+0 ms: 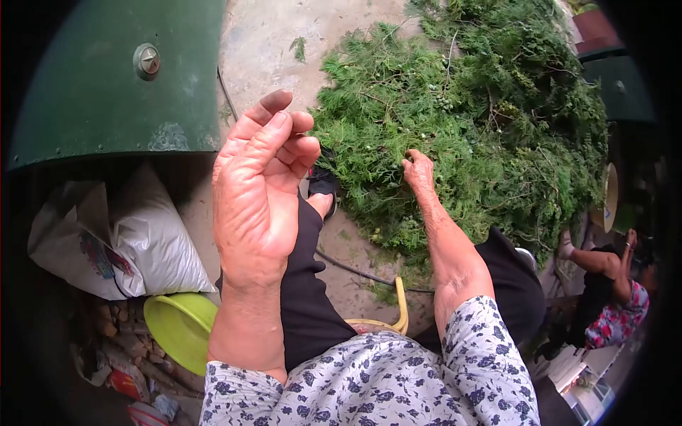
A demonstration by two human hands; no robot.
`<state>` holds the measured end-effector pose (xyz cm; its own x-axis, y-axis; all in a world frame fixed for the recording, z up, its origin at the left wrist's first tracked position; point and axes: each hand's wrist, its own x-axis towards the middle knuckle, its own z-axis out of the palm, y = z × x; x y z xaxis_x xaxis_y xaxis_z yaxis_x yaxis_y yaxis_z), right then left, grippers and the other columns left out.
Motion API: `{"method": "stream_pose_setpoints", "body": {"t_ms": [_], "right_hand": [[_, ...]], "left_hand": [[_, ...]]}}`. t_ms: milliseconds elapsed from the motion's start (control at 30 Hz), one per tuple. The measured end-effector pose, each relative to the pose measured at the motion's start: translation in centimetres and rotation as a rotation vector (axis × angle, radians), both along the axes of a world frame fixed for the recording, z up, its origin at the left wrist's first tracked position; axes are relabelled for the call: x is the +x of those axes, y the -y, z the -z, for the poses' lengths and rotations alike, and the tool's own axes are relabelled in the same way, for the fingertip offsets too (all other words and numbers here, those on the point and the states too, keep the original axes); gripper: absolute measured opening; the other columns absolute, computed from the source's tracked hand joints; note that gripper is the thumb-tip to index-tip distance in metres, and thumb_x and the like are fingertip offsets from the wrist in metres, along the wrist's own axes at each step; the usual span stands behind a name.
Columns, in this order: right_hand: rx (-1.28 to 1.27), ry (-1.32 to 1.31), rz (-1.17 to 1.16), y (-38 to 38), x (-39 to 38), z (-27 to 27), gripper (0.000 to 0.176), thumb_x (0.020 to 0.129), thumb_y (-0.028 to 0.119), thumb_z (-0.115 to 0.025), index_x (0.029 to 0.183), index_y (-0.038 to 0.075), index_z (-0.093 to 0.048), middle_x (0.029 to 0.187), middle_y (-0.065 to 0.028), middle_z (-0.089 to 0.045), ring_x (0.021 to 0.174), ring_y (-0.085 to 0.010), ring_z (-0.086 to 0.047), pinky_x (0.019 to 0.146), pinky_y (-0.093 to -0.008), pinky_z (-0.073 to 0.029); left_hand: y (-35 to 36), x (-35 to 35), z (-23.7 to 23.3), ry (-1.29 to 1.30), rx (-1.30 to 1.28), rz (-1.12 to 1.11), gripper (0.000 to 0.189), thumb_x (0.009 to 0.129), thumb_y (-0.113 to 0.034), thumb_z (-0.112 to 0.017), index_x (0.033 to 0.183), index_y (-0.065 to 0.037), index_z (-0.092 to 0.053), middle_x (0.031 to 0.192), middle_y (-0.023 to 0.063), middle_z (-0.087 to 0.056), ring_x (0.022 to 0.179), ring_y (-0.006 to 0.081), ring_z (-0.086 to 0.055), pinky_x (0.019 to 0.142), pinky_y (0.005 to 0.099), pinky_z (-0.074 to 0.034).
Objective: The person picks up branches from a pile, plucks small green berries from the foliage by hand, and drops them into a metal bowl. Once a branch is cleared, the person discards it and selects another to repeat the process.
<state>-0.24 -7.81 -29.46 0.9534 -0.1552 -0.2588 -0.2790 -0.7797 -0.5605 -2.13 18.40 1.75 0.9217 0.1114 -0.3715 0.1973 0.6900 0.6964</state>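
Note:
My left hand [259, 181] is raised close to the camera, palm turned toward me. Its fingers are loosely curled and the thumb lies in front of the index finger; nothing shows in the palm. Farther down and to the right, my right hand [419, 169] reaches into a big pile of cut green conifer branches [497, 163], with scale-like leaves and small pale cones. The fingers of that hand are bent closed among the foliage, and whatever they grip cannot be told from the leaves around it.
A green metal panel [99, 85] fills the upper left. Below it are a white sack [153, 234] and a lime-green basin [174, 326]. A yellow curved chair part [402, 305] and a dark hose [355, 271] are near my legs. Another person [614, 291] sits at right.

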Motion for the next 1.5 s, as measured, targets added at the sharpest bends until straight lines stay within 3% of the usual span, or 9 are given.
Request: {"method": "stream_pose_setpoints", "body": {"t_ms": [167,267,533,833,967,1200,1333,1400,1500], "right_hand": [[-0.082,0.145,-0.063,0.1,-3.5,-3.1,0.013,0.074,0.011,-0.065,0.084,0.003,-0.064,0.087,-0.0138,-0.062,0.08,-0.0274,-0.06,0.065,-0.0389,-0.047],[0.773,-0.001,0.517,0.5,-4.6,-6.9,0.012,0.083,0.012,-0.059,0.087,0.002,-0.063,0.073,-0.002,-0.061,0.054,-0.0082,-0.056,0.044,-0.0219,-0.043],[1.314,-0.189,0.515,4.6,-6.8,-11.0,0.02,0.089,0.02,-0.055,0.101,0.004,-0.054,0.086,-0.0112,-0.064,0.06,-0.013,-0.061,0.044,-0.0205,-0.047],[0.664,-0.554,0.174,1.3,-12.8,-9.5,0.019,0.08,0.013,-0.064,0.093,0.0,-0.063,0.074,-0.0038,-0.062,0.049,-0.0076,-0.053,0.041,-0.0213,-0.04],[0.433,-0.798,-0.478,-1.5,-13.4,-10.8,0.028,0.077,0.01,-0.065,0.103,0.0,-0.061,0.081,-0.0102,-0.066,0.053,-0.013,-0.06,0.052,-0.0278,-0.05],[0.667,-0.162,0.499,1.0,-4.3,-6.5,0.024,0.085,0.007,-0.05,0.106,-0.001,-0.059,0.093,-0.0113,-0.063,0.054,-0.0114,-0.06,0.04,-0.0201,-0.044],[0.13,0.139,0.067,1.5,0.3,-2.9,0.031,0.08,0.004,-0.053,0.111,0.001,-0.055,0.12,-0.0145,-0.052,0.076,-0.0231,-0.064,0.058,-0.0291,-0.053],[0.137,0.235,-0.026,0.5,1.8,-3.1,0.041,0.075,0.002,-0.056,0.116,0.005,-0.052,0.122,-0.0212,-0.048,0.109,-0.0356,-0.049,0.095,-0.0381,-0.039],[0.049,0.262,-0.236,-0.3,3.8,-0.9,0.043,0.076,0.002,-0.053,0.118,0.006,-0.048,0.128,-0.0199,-0.043,0.11,-0.0354,-0.049,0.092,-0.0395,-0.041]], "left_hand": [[1.2,0.1,-0.1,-0.017,0.006,0.002,0.024,0.086,-0.008,-0.055,0.109,-0.001,-0.052,0.086,0.0039,-0.059,0.072,0.0102,-0.056,0.072,0.0251,-0.048],[1.8,0.0,0.2,-0.01,0.017,0.015,0.023,0.086,-0.008,-0.056,0.108,-0.002,-0.053,0.086,0.0035,-0.059,0.072,0.0102,-0.056,0.072,0.0247,-0.048],[3.0,-0.3,0.7,0.021,0.036,0.075,0.021,0.086,-0.009,-0.056,0.106,-0.003,-0.054,0.086,0.0035,-0.06,0.072,0.0093,-0.058,0.071,0.0231,-0.048],[3.4,0.2,0.8,0.015,0.063,0.111,0.022,0.086,-0.009,-0.056,0.107,-0.002,-0.053,0.087,0.0037,-0.06,0.072,0.009,-0.058,0.071,0.0227,-0.047],[3.4,0.1,0.8,0.003,0.056,0.109,0.018,0.084,-0.008,-0.057,0.102,-0.003,-0.054,0.084,0.0056,-0.06,0.071,0.0104,-0.057,0.07,0.0229,-0.047],[3.7,0.2,0.3,-0.061,0.078,0.104,0.024,0.085,-0.008,-0.056,0.108,-0.001,-0.053,0.084,0.0034,-0.058,0.069,0.0089,-0.055,0.069,0.0219,-0.047],[3.8,0.2,0.1,-0.09,0.038,0.124,0.021,0.084,-0.007,-0.058,0.104,-0.004,-0.055,0.083,0.0046,-0.061,0.069,0.0102,-0.057,0.065,0.0206,-0.046],[3.8,0.2,0.3,-0.09,0.031,0.131,0.021,0.084,-0.008,-0.058,0.104,-0.004,-0.055,0.083,0.0049,-0.061,0.069,0.0104,-0.058,0.064,0.0203,-0.045],[4.0,0.4,0.3,-0.096,0.019,0.142,0.022,0.084,-0.007,-0.058,0.105,-0.003,-0.054,0.084,0.0059,-0.062,0.068,0.0109,-0.059,0.063,0.0202,-0.046]]}}
